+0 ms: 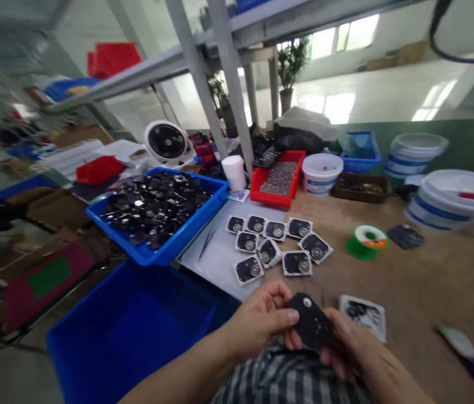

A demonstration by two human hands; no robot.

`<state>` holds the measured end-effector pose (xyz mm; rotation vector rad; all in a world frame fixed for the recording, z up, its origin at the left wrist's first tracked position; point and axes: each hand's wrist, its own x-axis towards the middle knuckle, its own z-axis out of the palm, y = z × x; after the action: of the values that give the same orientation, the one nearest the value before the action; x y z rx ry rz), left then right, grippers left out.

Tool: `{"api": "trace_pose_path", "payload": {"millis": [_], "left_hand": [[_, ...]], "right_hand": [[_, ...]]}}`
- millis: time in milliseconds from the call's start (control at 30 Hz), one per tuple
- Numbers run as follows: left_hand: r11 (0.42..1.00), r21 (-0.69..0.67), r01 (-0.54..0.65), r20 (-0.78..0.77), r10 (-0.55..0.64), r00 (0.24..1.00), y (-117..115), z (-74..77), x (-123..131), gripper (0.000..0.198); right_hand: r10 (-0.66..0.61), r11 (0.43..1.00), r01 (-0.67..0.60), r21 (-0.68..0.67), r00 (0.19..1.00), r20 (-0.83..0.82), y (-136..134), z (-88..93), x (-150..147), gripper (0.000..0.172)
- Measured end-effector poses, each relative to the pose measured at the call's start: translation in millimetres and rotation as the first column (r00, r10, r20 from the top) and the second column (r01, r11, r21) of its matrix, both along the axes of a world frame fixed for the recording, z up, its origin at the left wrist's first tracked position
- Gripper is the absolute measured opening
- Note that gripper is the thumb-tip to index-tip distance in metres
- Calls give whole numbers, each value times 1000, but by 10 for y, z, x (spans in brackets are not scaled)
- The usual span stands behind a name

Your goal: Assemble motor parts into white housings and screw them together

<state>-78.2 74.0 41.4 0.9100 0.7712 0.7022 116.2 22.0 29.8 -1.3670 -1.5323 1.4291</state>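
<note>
Both my hands hold one flat black part (pixel 313 324) close to my body, over the near edge of the brown table (pixel 430 280). My left hand (pixel 262 320) pinches its left side with thumb and fingers closed. From the right, my right hand (pixel 352 345) grips the same part, fingers curled under it. A white-framed square piece (pixel 363 314) lies on the table just beyond my right hand. Several similar white-framed black pieces (pixel 279 247) lie in rows on a white mat (pixel 215 258) further out.
A blue bin (pixel 159 216) heaped with black parts sits at the left, an empty blue bin (pixel 136 331) below it. Behind are a red tray (pixel 279 179), white cup (pixel 235 171), white tubs (pixel 455 199), a green solder spool (pixel 365 241) and tweezers (pixel 206 242).
</note>
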Motion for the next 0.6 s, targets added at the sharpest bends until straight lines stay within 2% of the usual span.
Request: {"api": "trace_pose_path", "payload": {"millis": [67,100,167,200,233,300,367,433,467,533,600], "left_hand": [[996,-24,91,4,-91,996,-150,-81,183,35],[991,20,135,-55,-134,990,-186,-103,225,32],[939,237,248,-282,-177,943,-181,-122,247,30],[873,373,316,-408,-152,900,-148,-126,246,36],[782,491,384,-514,-96,852,-103,-132,249,48],[615,618,489,-643,38,765,0,-162,298,75],[534,624,571,-714,91,694,91,-217,417,92],[510,591,625,-760,91,644,154,-273,580,94],[510,579,636,-771,89,631,176,-291,659,88],[512,573,640,-776,87,625,202,-296,776,71],[530,586,613,-753,77,654,198,-262,811,57]], "right_hand": [[-48,976,20,-217,991,-126,-65,69,-15,55],[-101,953,44,-300,979,-176,-112,66,23,54],[-221,921,131,-366,951,-215,-249,-10,208,52],[-263,921,185,-342,944,-199,-329,-79,348,49],[-296,928,246,-279,943,-153,-404,-162,509,46],[-363,928,370,-45,925,116,-514,-346,837,38],[-443,896,371,245,790,424,-557,-506,1088,40],[-486,861,243,447,651,583,-549,-608,1206,42],[-482,853,169,494,617,622,-535,-634,1218,41],[-448,855,61,516,590,672,-507,-650,1189,38],[-433,857,21,515,570,698,-489,-642,1149,37]]}}
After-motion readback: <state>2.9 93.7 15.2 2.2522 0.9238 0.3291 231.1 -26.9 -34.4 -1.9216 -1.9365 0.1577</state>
